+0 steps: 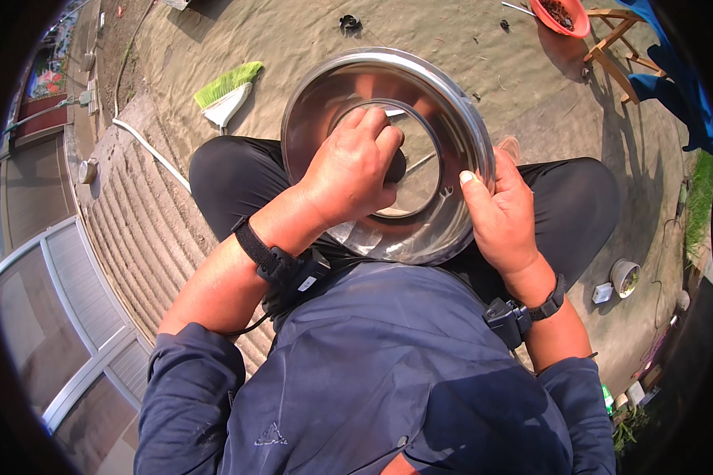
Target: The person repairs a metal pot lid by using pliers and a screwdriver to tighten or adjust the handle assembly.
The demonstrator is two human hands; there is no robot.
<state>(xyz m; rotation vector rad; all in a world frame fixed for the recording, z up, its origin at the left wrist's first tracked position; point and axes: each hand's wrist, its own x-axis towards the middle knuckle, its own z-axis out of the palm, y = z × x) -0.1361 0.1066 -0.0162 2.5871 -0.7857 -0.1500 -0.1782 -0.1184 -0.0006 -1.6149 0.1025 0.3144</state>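
Observation:
A shiny round stainless steel basin (299, 111) is tilted in my lap, between my knees. Its pale round middle (416, 150) could be an opening or a mirror-like bottom; I cannot tell which. Inside it, my left hand (352, 166) is closed, with a dark rounded object (397, 168) showing beside its fingers. Most of that object is hidden by the hand, so its kind is unclear. My right hand (499, 210) grips the basin's right wall, thumb on the inner side and fingers behind the rim.
A broom head with green bristles (230, 83) lies beyond my left knee, near a pale hose (154, 154). At the far right are a red bowl (562, 14) with dark contents and a wooden stool (610, 47) draped in blue cloth (677, 99). A small round pot (625, 279) stands right.

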